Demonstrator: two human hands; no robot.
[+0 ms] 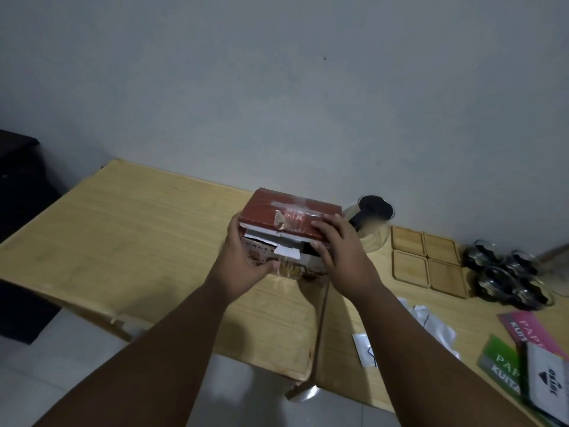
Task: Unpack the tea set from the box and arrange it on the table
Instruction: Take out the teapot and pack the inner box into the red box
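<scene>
A red cardboard box (286,215) with taped, torn flaps stands on the wooden table (129,241), near the wall. My left hand (243,260) grips its left side and front. My right hand (335,248) holds its right end, fingers on the lid edge. Just right of the box stands a glass teapot (374,220) with a black lid and handle. Several square wooden coasters (426,260) lie in a block further right. Beyond them a cluster of glass cups (508,272) with dark bases sits together.
White foil sachets (431,328) lie on the table at front right. Pink and green packets (517,343) and a white pouch (548,383) sit by the right edge. A dark cabinet (21,192) stands at left. A seam (321,328) divides two table tops.
</scene>
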